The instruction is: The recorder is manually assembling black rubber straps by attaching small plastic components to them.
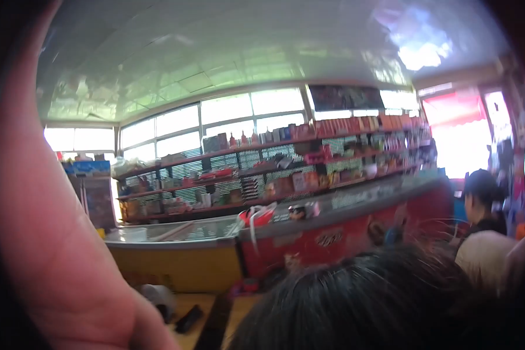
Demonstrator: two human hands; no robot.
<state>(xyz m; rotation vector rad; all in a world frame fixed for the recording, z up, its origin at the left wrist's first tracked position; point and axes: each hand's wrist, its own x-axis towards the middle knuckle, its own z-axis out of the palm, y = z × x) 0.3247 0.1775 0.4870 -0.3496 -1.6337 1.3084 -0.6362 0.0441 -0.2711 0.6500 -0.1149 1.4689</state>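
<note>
1. At the left edge of a small shop, the wearer's left arm (52,233) rises from the lower corner to the top of the frame, very close to the lens; its fingers lie beyond the edge, so whether the hand is open, closed or holding anything cannot be told; the right hand is out of sight.
2. Just right of the arm's lower part, a dark object (188,318) lies on a wooden table (186,338), apart from the arm; a pale grey bundle (157,296) sits beside it.
3. Further right, close under the camera, is another person's dark-haired head (361,303).
4. Beyond the arm stand a yellow chest freezer (181,265) and a red chest freezer (332,239), a red-and-white item (256,216) on top where they meet; stocked shelves (274,169) run along the windows behind; a second person (484,233) stands well off to the right.
5. Judged from this pose, the raised arm is best kept slow and steady, tucked to its own side; it stands close to the seated head, and a sweep to the right would risk brushing it.
</note>
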